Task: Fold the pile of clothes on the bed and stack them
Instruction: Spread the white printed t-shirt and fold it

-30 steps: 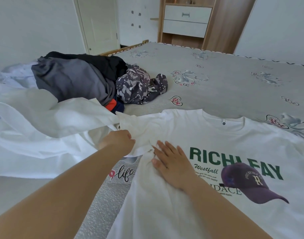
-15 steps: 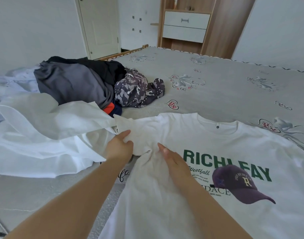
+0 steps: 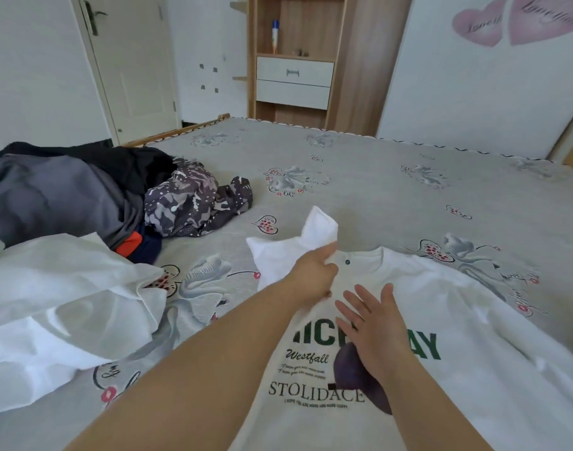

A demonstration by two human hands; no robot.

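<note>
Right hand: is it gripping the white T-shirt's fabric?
No, the right hand lies flat with fingers spread on the white T-shirt, while the left hand holds the sleeve.

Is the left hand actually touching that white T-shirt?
Touching. The head view shows the left hand with its fingers closed on the lifted sleeve of the white T-shirt, carrying it over toward the collar.
</note>
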